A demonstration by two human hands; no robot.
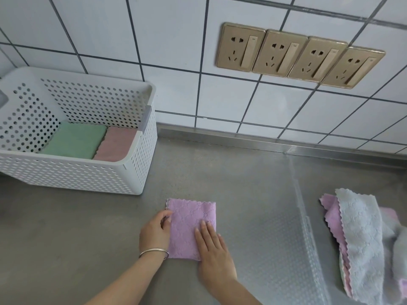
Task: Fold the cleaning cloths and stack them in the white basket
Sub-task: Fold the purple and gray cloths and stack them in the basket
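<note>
A folded purple cloth (189, 225) lies flat on the steel counter in front of me. My left hand (155, 233) pinches its left edge, fingers curled around it. My right hand (212, 245) presses flat on the cloth's right side with straight fingers. The white perforated basket (72, 175) stands at the back left and holds a folded green cloth (77, 140) and a folded pink cloth (115, 144) side by side.
A loose pile of grey and pink cloths (363, 243) lies at the right edge of the counter (66, 238). A clear textured mat (286, 238) covers the counter's right part. Several gold wall sockets (297, 56) sit on the tiled wall behind.
</note>
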